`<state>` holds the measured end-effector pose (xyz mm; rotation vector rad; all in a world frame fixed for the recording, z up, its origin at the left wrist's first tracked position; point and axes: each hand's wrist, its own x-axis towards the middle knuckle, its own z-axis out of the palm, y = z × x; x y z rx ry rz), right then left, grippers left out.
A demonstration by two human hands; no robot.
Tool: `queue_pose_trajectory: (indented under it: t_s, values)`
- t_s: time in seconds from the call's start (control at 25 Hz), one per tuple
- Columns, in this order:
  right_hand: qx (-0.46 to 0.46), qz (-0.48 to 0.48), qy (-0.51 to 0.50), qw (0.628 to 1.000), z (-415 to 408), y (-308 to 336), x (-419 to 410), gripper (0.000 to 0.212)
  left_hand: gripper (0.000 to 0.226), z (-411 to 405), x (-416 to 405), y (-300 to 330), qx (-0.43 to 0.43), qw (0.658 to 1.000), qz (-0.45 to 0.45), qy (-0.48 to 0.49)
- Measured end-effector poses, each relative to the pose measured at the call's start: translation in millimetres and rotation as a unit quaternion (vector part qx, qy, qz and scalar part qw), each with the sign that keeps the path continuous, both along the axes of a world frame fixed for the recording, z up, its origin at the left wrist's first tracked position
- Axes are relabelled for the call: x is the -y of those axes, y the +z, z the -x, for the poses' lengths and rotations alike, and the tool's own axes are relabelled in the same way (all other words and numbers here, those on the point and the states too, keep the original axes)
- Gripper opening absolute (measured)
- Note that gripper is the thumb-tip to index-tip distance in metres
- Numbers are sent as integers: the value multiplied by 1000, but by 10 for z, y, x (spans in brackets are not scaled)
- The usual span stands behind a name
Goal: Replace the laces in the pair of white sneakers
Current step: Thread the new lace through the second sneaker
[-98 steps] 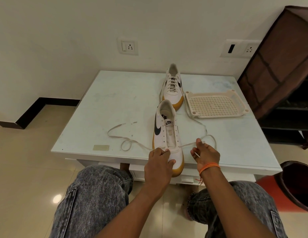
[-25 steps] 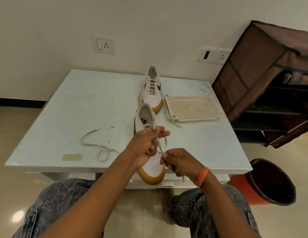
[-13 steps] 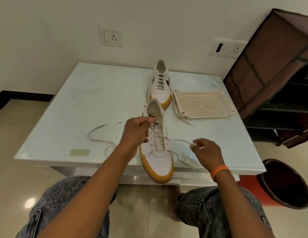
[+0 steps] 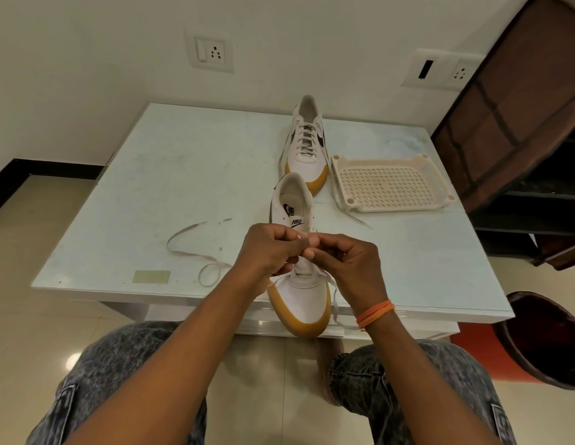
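Observation:
A white sneaker with a gum sole (image 4: 304,303) lies at the table's near edge, toe over the rim. Its white lace (image 4: 335,297) runs through the lowest eyelets and hangs off the right side. My left hand (image 4: 268,250) and my right hand (image 4: 345,260) meet over the sneaker's tongue, fingertips pinching the lace between them. The lace end itself is hidden by the fingers. A second white sneaker (image 4: 307,146), fully laced, stands farther back. A loose white lace (image 4: 196,252) lies on the table to the left.
The pale glass-topped table (image 4: 183,175) carries a cream perforated tray (image 4: 392,183) at the right and a small tan label (image 4: 150,276) near the front-left edge. A dark brown fabric shoe rack (image 4: 517,117) stands on the right. A brown bin (image 4: 546,342) sits on the floor beside my knee.
My right hand has come in from the right with the lace, and both hands now meet over the sneaker's tongue. The left hand has shifted slightly toward the middle.

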<state>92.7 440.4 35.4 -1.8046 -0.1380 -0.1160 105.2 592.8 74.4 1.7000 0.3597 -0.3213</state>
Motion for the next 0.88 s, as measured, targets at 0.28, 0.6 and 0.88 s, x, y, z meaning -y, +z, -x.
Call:
queue_pose_trajectory:
  t_s: [0.28, 0.6, 0.88]
  values:
    - [31, 87, -33, 995, -44, -102, 92, 18, 20, -40, -63, 25, -50, 997, 55, -37]
    - [124, 401, -78, 905, -61, -397, -110, 9, 7, -4, -130, -374, 27, 954, -289, -81]
    - [21, 352, -115, 929, -66, -526, -287, 9, 8, 36, -57, -499, 32, 971, -236, -5]
